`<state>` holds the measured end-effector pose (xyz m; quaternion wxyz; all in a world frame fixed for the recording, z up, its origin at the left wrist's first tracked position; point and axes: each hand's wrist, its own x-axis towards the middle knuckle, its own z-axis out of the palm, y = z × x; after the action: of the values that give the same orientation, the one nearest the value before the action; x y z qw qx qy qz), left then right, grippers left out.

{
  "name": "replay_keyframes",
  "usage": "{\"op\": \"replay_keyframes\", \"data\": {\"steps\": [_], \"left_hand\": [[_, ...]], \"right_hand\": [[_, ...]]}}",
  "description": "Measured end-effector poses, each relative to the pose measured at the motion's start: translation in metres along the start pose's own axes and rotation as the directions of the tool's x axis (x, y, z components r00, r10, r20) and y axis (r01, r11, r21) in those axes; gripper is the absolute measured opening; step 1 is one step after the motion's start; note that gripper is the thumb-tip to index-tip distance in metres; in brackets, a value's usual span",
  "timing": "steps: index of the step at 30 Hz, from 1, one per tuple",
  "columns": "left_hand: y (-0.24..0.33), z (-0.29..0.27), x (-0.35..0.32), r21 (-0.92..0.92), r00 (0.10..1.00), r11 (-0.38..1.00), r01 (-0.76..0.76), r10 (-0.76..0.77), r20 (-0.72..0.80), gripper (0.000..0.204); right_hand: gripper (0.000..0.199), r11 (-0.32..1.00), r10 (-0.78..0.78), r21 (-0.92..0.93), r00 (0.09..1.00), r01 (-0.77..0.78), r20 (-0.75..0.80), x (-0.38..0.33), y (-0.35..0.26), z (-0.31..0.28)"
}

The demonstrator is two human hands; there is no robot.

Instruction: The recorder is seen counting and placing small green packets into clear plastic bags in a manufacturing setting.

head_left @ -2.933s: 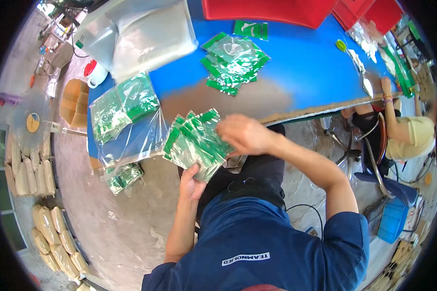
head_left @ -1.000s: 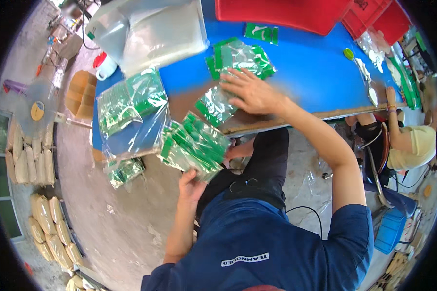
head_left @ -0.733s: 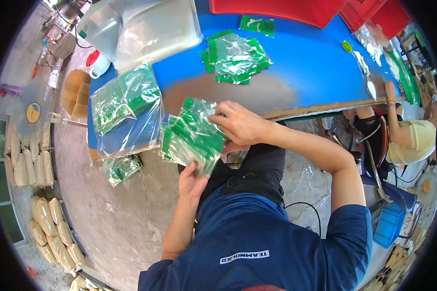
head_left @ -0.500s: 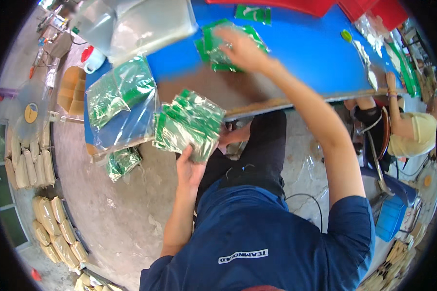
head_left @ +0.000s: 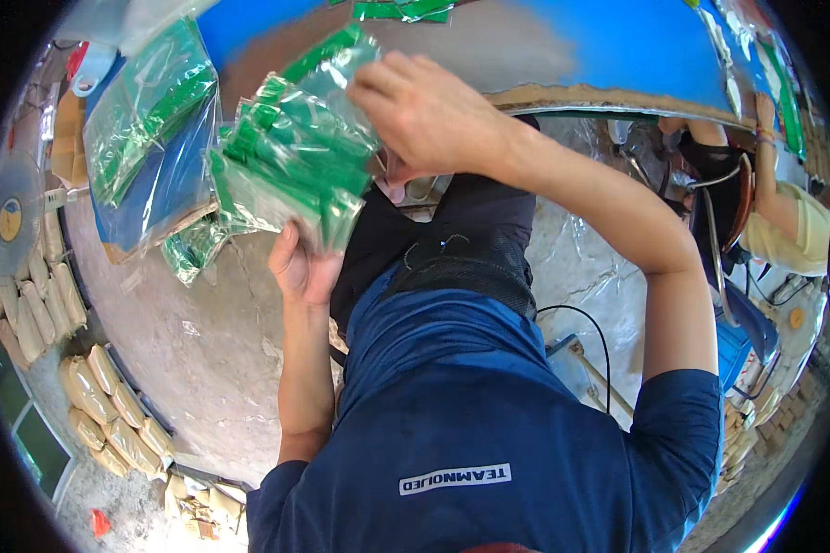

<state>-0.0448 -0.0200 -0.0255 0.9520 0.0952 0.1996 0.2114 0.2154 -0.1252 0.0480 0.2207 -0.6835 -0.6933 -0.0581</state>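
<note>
My left hand (head_left: 306, 269) grips the lower end of a fanned stack of clear plastic packets with green bands (head_left: 286, 161). The stack is held off the table's front edge, above my lap. At its upper right, my right hand (head_left: 429, 115) has its fingers closed on a green-and-clear plastic packet (head_left: 337, 63) that overlaps the stack. The fingertips are partly hidden behind the hand. Left of the stack, a large clear plastic bag (head_left: 148, 138) with green packets inside lies on the table corner. More green packets (head_left: 401, 11) lie at the top edge of the view.
The blue table (head_left: 618, 55) has a worn brown front edge. Below its left corner is another bundle of green packets (head_left: 194, 247). A white mug (head_left: 92, 69) stands at the left. Filled sacks (head_left: 120, 415) are stacked on the floor. A seated person (head_left: 784, 230) is at the right.
My right hand has come from the packet pile on the table back to the stack, with a packet in its fingers. The left hand and stack appear farther left and higher, as the view shifted.
</note>
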Motion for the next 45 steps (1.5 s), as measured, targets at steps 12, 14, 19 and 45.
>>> {"op": "replay_keyframes", "data": {"steps": [12,14,19,45], "left_hand": [[-0.009,0.020,-0.006,0.198,0.993,0.980,-0.022,0.044,-0.105,0.062],[-0.003,0.008,-0.016,0.197,0.992,0.980,-0.038,0.060,-0.110,0.063],[0.007,-0.005,-0.015,0.069,0.996,0.997,0.032,-0.037,0.075,0.063],[0.021,0.005,-0.015,0.184,0.979,0.971,0.150,-0.120,-0.166,0.074]], "right_hand": [[0.064,0.894,0.188,-0.381,0.969,-0.236,-0.158,0.018,0.160,-0.002],[0.072,0.914,0.190,-0.346,0.977,-0.213,-0.101,0.014,0.113,0.003],[0.061,0.937,0.203,-0.269,0.975,-0.220,-0.091,-0.002,0.028,-0.014],[0.025,0.828,-0.213,0.524,0.976,0.199,-0.035,0.047,-0.025,-0.044]]}}
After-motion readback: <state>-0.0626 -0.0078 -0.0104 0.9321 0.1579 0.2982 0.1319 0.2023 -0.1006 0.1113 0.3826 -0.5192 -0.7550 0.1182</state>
